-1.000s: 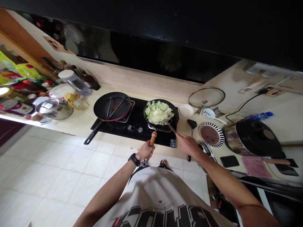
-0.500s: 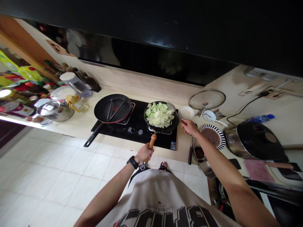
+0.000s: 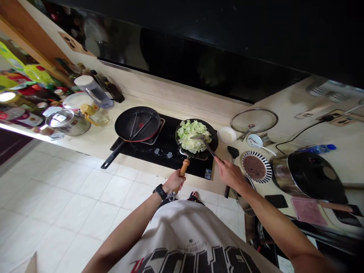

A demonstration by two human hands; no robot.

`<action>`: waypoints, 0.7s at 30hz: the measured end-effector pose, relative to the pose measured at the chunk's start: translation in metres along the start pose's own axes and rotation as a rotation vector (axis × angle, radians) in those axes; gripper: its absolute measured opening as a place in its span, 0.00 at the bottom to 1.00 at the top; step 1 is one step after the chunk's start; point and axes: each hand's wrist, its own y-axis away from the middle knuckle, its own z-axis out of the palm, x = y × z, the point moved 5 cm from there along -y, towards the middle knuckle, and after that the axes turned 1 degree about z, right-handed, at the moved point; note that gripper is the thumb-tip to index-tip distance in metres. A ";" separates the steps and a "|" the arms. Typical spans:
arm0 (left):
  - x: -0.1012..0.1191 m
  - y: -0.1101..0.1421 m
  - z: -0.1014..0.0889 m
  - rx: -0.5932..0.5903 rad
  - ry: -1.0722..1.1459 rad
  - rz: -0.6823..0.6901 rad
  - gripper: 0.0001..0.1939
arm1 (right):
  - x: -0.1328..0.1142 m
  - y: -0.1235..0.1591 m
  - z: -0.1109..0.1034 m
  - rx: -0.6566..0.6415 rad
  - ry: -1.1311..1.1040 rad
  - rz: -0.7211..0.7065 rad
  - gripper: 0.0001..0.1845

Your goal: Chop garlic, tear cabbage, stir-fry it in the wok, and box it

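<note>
1) Left hand: clenched round the wooden handle of the wok, dark watch on that wrist
2) Right hand: grasping the near end of a metal spatula, shaft angled away and leftward from the fingers
3) Wok sits on the black hob, straight ahead of left hand and slightly right, ahead-left of right hand
4) Chopped cabbage heaped in wok, beyond both hands; spatula blade lies over its right part, can't tell how deep it digs in
5) Ahead-left of left hand: wide frying pan on the hob's other side, two thin metal rods inside in a V, long handle pointing back toward the person
6) Just ahead of right hand: black turner, its shaft passing behind the hand, grip end out on the near side
7) Farther ahead of right hand: small white bowl near the wok; glass lid beyond and to the right
8) Right of right hand: striped bowl of brownish contents, then the big black-lidded pot farther right, pink cloth on its near side
</note>
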 end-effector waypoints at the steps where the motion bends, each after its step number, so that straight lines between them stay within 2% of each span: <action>1: 0.000 0.000 0.000 0.000 -0.001 -0.001 0.12 | 0.003 0.002 -0.003 0.018 -0.007 0.006 0.31; 4: -0.002 -0.001 0.000 0.004 0.007 0.010 0.13 | 0.008 0.003 -0.008 0.029 -0.024 0.013 0.30; 13: -0.002 -0.005 0.002 0.001 -0.020 0.060 0.12 | -0.004 -0.007 -0.007 -0.023 0.025 -0.032 0.30; 18: -0.004 -0.008 0.003 0.007 -0.040 0.064 0.10 | -0.006 -0.020 -0.021 -0.048 0.054 -0.048 0.28; 21: -0.007 -0.012 0.004 0.003 -0.050 0.070 0.10 | -0.003 -0.026 -0.033 -0.020 0.069 -0.041 0.28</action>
